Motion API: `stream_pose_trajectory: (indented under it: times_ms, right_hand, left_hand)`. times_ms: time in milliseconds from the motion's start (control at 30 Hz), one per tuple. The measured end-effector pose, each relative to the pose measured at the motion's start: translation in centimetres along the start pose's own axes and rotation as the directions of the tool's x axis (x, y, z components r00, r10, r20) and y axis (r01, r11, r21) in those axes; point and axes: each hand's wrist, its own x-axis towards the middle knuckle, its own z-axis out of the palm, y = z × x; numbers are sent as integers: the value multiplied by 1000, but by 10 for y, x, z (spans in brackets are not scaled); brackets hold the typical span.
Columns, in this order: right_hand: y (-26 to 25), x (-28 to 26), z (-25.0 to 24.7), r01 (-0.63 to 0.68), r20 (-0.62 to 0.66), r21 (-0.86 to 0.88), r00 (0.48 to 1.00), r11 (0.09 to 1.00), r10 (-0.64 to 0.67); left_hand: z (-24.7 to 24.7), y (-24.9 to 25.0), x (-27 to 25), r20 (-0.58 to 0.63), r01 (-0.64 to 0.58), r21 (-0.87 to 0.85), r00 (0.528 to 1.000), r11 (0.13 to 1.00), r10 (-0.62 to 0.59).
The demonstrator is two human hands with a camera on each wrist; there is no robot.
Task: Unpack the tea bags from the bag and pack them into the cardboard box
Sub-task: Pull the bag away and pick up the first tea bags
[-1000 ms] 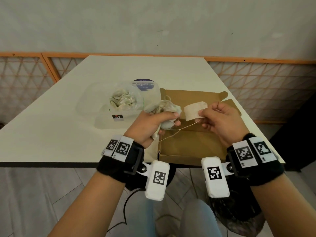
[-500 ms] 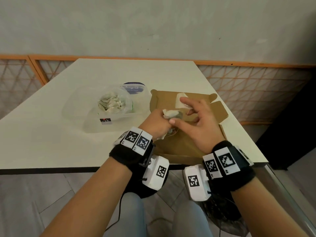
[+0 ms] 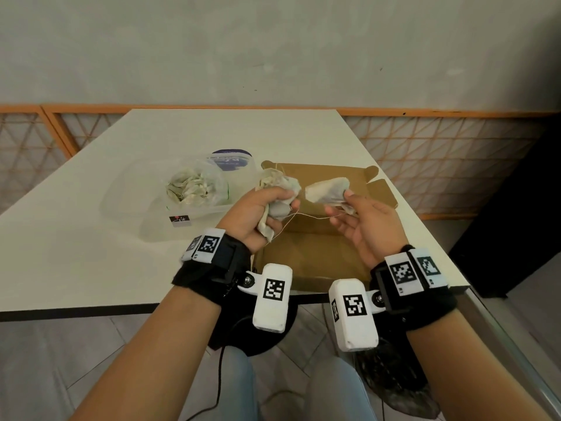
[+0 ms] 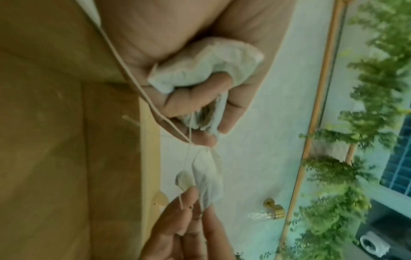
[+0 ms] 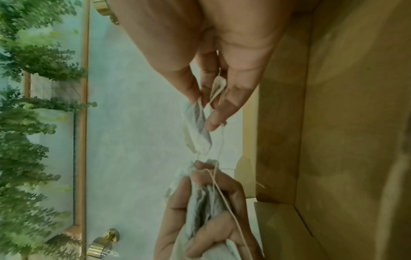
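My left hand [image 3: 267, 208] grips a bunch of tea bags [image 3: 280, 185] above the near left corner of the open cardboard box [image 3: 309, 250]; the same bunch [image 4: 204, 68] fills its fist in the left wrist view. My right hand [image 3: 358, 217] pinches a single tea bag [image 3: 328, 189] over the box, and the bag [image 5: 196, 130] hangs from its fingertips in the right wrist view. Thin strings [image 3: 306, 215] run between the bunch and the single bag. A clear plastic bag [image 3: 194, 186] with more tea bags lies on the white table [image 3: 91, 253], left of the box.
A blue-labelled flat pack [image 3: 230, 158] lies behind the plastic bag. A small dark tag [image 3: 180, 219] sits in front of it. The table's front edge [image 3: 76, 311] runs just below my wrists. A wooden lattice railing [image 3: 440, 147] stands behind the table.
Both hands have risen from inside the box and drawn apart. My right hand has pulled one tea bag out of the left hand's bunch, and the strings now stretch between them.
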Motion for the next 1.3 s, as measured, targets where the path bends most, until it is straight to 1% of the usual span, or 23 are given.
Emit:
stream_pose_trajectory:
  times_ms: [100,167,200,233,267,300,333,367,433,533,567,633,667,700,767,800,933,1033,1133,1200,1233,1267,1300]
  right_hand:
    - [0,-1,-1,-27,-8,-14,1000,1000,27]
    - [2,0,-3,-55,-3,-113,998,992,55]
    - [4,0,-4,-66,3,-211,998,975,68]
    - [5,-1,-5,-61,10,-350,998,935,68]
    - [6,-2,-7,-31,19,-502,999,864,47]
    - [5,-3,-8,5,30,-624,999,782,18]
    - [4,-5,-9,42,42,-701,999,712,-17]
    - [1,-7,-8,67,48,-747,998,662,-47]
    - [-4,-10,-7,114,60,-805,992,583,-112]
    - [-10,-12,0,221,141,-856,969,467,-201]
    - [-11,-13,4,239,176,-867,968,436,-179]
    - [-12,-15,11,245,231,-878,969,410,-83]
    - [-12,-15,14,250,254,-875,966,414,-47]
    - [-10,-16,15,271,279,-861,959,431,-45]
    - [-9,-18,14,303,294,-824,951,479,-96]
    - [-8,-17,11,303,282,-821,952,483,-118]
    - [-7,-17,-2,208,189,-826,978,524,-90]
    - [-6,-15,-10,135,131,-864,990,485,-42]
    - [-5,-12,-19,72,69,-889,997,452,-22]
    - [-4,-12,-23,62,58,-902,998,428,-22]
    - [-4,-13,-23,75,71,-898,997,434,-27]
    - [-4,-14,-22,101,96,-879,995,467,-34]
    - [-4,-15,-20,129,124,-842,991,523,-44]
  left_hand:
    - [3,-1,0,9,-11,-78,1000,997,12]
    - [5,-2,1,2,-47,-66,999,997,48]
    - [6,-2,1,-5,-64,-54,998,997,64]
    - [6,-2,2,-15,-81,-35,997,996,80]
    - [6,-1,3,-28,-105,11,994,994,105]
    - [6,0,4,-42,-130,91,990,987,135]
    - [6,3,5,-47,-151,193,986,970,163]
    - [6,5,4,-37,-158,291,984,943,176]
    - [7,11,2,16,-148,448,987,882,158]
    - [15,19,-3,95,-138,575,990,806,101]
    - [18,21,-5,117,-139,589,989,796,86]
    - [23,24,-6,154,-133,596,987,792,50]
    - [25,24,-7,171,-126,586,985,800,30]
    - [25,25,-8,184,-121,567,983,815,18]
    - [24,26,-8,194,-118,495,981,861,23]
    - [23,26,-8,195,-121,443,980,888,36]
    - [14,28,-4,152,-118,116,983,986,99]
    - [8,29,2,97,-112,-153,987,982,128]
    - [4,30,6,-5,-179,-356,982,917,190]
    - [2,30,10,-56,-223,-397,974,891,219]
    - [2,29,11,-65,-220,-378,975,899,211]
    - [2,26,13,-69,-203,-328,979,923,191]
    - [3,22,15,-67,-181,-240,983,954,170]
